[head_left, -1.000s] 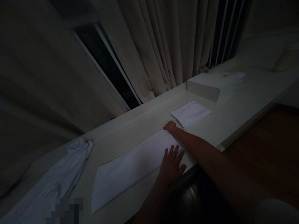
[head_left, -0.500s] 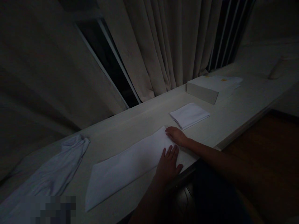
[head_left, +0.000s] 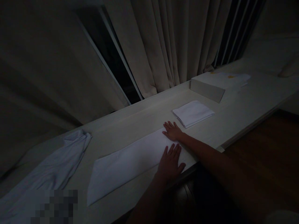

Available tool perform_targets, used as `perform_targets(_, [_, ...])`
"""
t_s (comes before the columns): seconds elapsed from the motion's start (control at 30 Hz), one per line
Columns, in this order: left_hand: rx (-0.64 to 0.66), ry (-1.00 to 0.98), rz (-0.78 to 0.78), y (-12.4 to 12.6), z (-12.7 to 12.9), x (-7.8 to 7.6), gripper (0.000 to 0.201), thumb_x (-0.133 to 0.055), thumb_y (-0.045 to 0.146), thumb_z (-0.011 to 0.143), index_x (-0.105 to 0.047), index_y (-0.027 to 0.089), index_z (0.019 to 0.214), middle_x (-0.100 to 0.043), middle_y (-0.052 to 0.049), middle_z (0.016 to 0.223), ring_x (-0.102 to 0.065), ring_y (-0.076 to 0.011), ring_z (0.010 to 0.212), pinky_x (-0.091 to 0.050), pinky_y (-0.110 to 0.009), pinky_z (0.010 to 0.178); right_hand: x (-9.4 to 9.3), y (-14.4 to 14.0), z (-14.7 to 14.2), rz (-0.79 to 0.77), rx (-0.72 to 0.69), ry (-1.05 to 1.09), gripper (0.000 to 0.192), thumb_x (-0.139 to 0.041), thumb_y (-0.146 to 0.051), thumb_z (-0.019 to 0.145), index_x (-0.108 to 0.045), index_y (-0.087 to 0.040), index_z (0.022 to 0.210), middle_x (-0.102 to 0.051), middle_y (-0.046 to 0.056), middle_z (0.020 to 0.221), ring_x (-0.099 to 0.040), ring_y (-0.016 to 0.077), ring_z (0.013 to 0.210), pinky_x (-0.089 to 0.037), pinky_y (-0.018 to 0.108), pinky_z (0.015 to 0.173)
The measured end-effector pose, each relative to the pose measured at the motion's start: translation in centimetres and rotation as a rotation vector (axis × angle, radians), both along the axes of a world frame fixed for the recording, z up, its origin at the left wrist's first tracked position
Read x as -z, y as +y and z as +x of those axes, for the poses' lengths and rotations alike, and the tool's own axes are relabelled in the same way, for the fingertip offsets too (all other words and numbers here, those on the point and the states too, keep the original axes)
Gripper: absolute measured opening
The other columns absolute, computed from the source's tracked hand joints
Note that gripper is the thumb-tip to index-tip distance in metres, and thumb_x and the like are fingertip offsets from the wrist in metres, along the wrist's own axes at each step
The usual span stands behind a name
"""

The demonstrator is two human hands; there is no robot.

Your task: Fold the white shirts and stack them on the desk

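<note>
A long strip of folded white cloth (head_left: 127, 166) lies flat on the pale table (head_left: 130, 130) in front of me. At its right end, my left hand (head_left: 170, 160) rests on the near corner with fingers stretched and thumb out. My right hand (head_left: 173, 132) lies palm down over the far corner of the same end, its fingers spread. Just beyond the right hand sits a smaller square of folded white cloth (head_left: 193, 113), not touched by either hand.
A rumpled whitish cloth (head_left: 56, 165) lies at the table's left. Farther right stands a pale box (head_left: 207, 89) with yellow marks on top. Beige curtains (head_left: 173, 46) hang along the back edge. Dark wooden floor (head_left: 263, 146) shows beyond the table's right front edge.
My right hand's fingers have spread out, and the hand now lies flatter on the cloth's end. My left hand stays at the near corner. The view has shifted slightly.
</note>
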State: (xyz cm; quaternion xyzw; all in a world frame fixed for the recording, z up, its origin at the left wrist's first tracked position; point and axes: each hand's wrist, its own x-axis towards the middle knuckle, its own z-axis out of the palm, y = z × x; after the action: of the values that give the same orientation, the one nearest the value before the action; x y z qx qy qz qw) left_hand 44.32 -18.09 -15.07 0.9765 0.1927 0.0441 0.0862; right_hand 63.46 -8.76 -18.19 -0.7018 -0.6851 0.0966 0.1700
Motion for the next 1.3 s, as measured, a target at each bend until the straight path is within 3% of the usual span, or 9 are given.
perform_targets(0.17, [-0.004, -0.013, -0.005, 0.0, 0.1, -0.1, 0.076, -0.034, 0.06, 0.089, -0.015, 0.022, 0.152, -0.017, -0.005, 0.16, -0.011, -0.0256, 0.147, -0.011, -0.052, 0.12, -1.8, -0.8, -1.3, 0.055, 0.029, -0.001, 0.067, -0.028, -0.055, 0.097, -0.027, -0.015, 0.151, -0.02, 0.008, 0.157, -0.005, 0.0257, 0.147, 0.004, 0.049, 0.117])
perform_targets(0.37, [-0.086, -0.104, 0.123, -1.2, -1.1, -1.4, 0.057, -0.037, 0.038, 0.093, -0.035, 0.016, 0.145, -0.034, -0.009, 0.153, -0.019, -0.0234, 0.146, -0.014, -0.049, 0.121, -5.9, -5.9, -6.3, 0.226, -0.065, 0.005, 0.067, -0.023, -0.056, 0.098, -0.025, -0.014, 0.152, -0.017, 0.009, 0.158, -0.006, 0.0235, 0.147, -0.001, 0.046, 0.119])
perform_targets(0.57, [-0.479, 0.002, 0.316, 2.5, -11.0, -1.5, 0.052, -0.03, 0.028, 0.094, -0.045, 0.01, 0.14, -0.038, -0.015, 0.15, -0.023, -0.033, 0.144, -0.019, -0.057, 0.115, -5.3, -8.5, -12.9, 0.191, -0.261, -0.022, 0.059, -0.022, -0.051, 0.1, -0.034, -0.018, 0.148, -0.029, 0.008, 0.155, -0.017, 0.0261, 0.145, -0.012, 0.049, 0.118])
perform_targets(0.7, [-0.618, 0.134, 0.332, 6.1, -16.8, -0.4, 0.056, -0.027, 0.042, 0.096, -0.031, 0.023, 0.149, -0.022, -0.011, 0.158, -0.016, -0.0357, 0.145, -0.022, -0.061, 0.11, -3.3, -7.5, -16.3, 0.167, -0.314, -0.042, 0.062, -0.025, -0.059, 0.098, -0.038, -0.021, 0.146, -0.033, 0.008, 0.153, -0.02, 0.0266, 0.144, -0.014, 0.051, 0.117])
perform_targets(0.87, [-0.744, 0.201, 0.293, 8.5, -21.5, 1.6, 0.069, -0.028, 0.06, 0.091, -0.015, 0.031, 0.152, -0.016, -0.01, 0.16, -0.016, -0.0399, 0.144, -0.024, -0.062, 0.107, -2.0, -6.7, -11.6, 0.157, -0.296, -0.045, 0.074, -0.025, -0.074, 0.089, -0.033, -0.029, 0.149, -0.023, 0.004, 0.157, -0.017, 0.029, 0.145, -0.011, 0.052, 0.117])
perform_targets(1.0, [-0.692, 0.299, 0.335, 10.9, -27.8, 2.3, 0.057, -0.031, 0.045, 0.092, -0.037, 0.027, 0.146, -0.02, -0.011, 0.159, -0.014, -0.0425, 0.144, -0.021, -0.064, 0.107, -1.6, -6.5, -4.9, 0.05, -0.113, -0.07, 0.08, -0.021, -0.073, 0.091, -0.027, -0.021, 0.151, -0.022, 0.009, 0.157, -0.017, 0.0287, 0.145, -0.013, 0.049, 0.117])
perform_targets(1.1, [-0.62, 0.365, 0.339, 12.4, -31.9, 2.4, 0.05, -0.035, 0.033, 0.089, -0.053, 0.026, 0.135, -0.029, -0.01, 0.156, -0.013, -0.0409, 0.144, -0.02, -0.063, 0.109, -1.1, -6.3, -2.6, 0.037, -0.075, -0.087, 0.078, -0.015, -0.069, 0.093, -0.024, -0.019, 0.152, -0.022, 0.008, 0.157, -0.015, 0.026, 0.145, -0.011, 0.047, 0.118])
perform_targets(1.2, [-0.591, 0.364, 0.349, 12.7, -33.1, 2.3, 0.049, -0.037, 0.029, 0.087, -0.057, 0.024, 0.131, -0.036, -0.01, 0.152, -0.013, -0.0383, 0.145, -0.018, -0.06, 0.112, -0.6, -6.1, -2.4, 0.042, -0.079, -0.105, 0.077, -0.014, -0.069, 0.093, -0.023, -0.021, 0.152, -0.022, 0.006, 0.157, -0.014, 0.0255, 0.146, -0.007, 0.05, 0.118])
perform_targets(1.3, [-0.649, 0.336, 0.345, 11.4, -31.7, 1.6, 0.049, -0.035, 0.029, 0.088, -0.055, 0.024, 0.132, -0.038, -0.012, 0.151, -0.016, -0.0399, 0.144, -0.022, -0.063, 0.108, -0.5, -6.1, -2.3, 0.03, -0.079, -0.118, 0.075, -0.015, -0.068, 0.093, -0.025, -0.023, 0.152, -0.023, 0.006, 0.157, -0.015, 0.0261, 0.145, -0.007, 0.051, 0.118])
